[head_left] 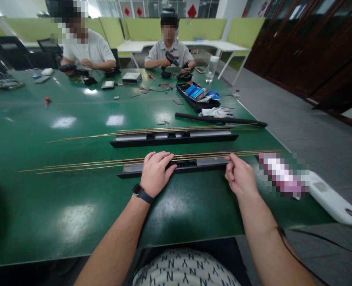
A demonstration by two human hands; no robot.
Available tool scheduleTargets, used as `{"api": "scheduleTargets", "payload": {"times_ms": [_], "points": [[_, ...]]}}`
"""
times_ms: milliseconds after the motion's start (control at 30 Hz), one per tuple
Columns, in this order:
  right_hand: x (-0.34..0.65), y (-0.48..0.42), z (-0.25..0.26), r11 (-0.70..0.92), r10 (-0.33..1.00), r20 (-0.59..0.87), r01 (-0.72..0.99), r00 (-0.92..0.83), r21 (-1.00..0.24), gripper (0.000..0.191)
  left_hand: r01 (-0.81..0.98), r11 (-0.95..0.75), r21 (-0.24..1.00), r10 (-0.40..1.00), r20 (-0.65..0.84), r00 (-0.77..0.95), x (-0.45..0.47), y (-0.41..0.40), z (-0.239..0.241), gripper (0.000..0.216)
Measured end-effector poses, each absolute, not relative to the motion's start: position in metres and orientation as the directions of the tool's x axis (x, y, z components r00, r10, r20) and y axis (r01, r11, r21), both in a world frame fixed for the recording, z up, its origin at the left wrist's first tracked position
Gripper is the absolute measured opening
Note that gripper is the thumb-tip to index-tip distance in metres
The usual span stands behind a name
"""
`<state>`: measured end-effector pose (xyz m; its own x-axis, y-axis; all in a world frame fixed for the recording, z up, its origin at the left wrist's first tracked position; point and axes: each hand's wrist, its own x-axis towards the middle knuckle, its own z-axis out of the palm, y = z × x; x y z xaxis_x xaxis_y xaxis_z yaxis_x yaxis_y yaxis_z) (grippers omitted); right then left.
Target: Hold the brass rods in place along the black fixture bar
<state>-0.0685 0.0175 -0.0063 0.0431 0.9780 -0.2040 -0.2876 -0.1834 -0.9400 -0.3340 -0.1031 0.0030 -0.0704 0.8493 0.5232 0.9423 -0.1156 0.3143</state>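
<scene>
Head view: left hand [157,172] spread over rods [202,155], right hand [241,174] pinching them, second rail [172,140], gloves [216,112] beyond

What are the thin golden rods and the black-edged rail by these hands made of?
The golden rods look like brass or brass-coloured metal: smooth, yellow, slightly shiny. The black-edged rail may be painted metal or plastic, its lip evenly dark; the grey inner face could be bare metal, but that's uncertain.

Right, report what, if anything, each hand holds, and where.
The left hand lies over the thin rods and near black rail, left of middle; the right hand is at the rods, toward the rail's right end. Whether either grips cannot be told.
</scene>
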Motion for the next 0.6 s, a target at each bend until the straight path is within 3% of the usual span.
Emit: {"api": "scheduleTargets", "payload": {"times_ms": [233, 600], "points": [[-0.057, 0.029, -0.006, -0.127, 0.947, -0.207, -0.304, 0.248, -0.944, 0.027, 0.941, -0.120, 0.315, 0.843, 0.532, -0.071, -0.334, -0.103, 0.003, 0.029], [-0.042, 0.044, -0.004, -0.121, 0.904, -0.230, -0.299, 0.361, -0.947, 0.020, 0.941, -0.117, 0.317, 0.848, 0.524, -0.072, -0.334, -0.103, 0.003, 0.029]]}}
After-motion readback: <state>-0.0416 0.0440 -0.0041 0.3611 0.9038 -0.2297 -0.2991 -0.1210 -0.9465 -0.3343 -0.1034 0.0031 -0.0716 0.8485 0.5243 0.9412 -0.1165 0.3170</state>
